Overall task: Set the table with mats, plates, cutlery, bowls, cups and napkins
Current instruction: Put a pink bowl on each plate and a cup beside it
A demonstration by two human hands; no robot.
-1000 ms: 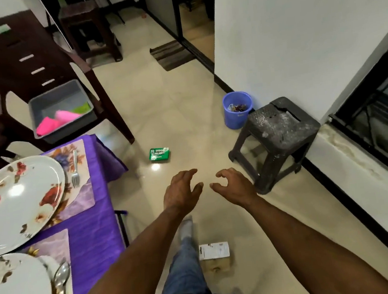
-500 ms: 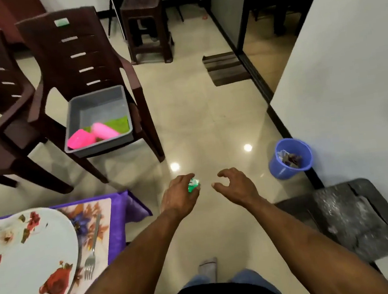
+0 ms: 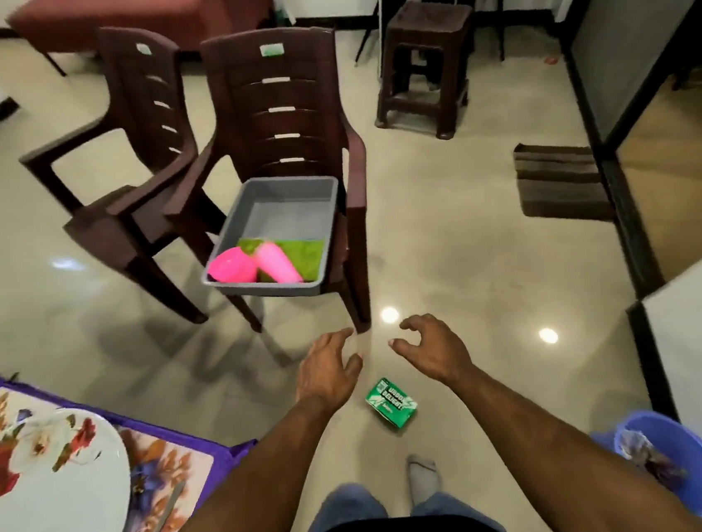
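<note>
While both hands (loosely curled) hover — each grip holds nothing.

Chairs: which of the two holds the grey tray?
The right chair, nearer the stool. The grey tray sits on its seat with pink cups inside; the left chair has a bare seat.

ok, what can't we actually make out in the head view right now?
- Grey tub on the chair: the pink items and the green one are motion-blurred, so their type is unclear.
- Floral plate: cut off by the left and bottom edges.
- Fork on the mat: blurred, its lower end hidden behind the left forearm.
- Blue bucket: contents too blurred to identify.
- Green packet on the floor: label unreadable.
</note>
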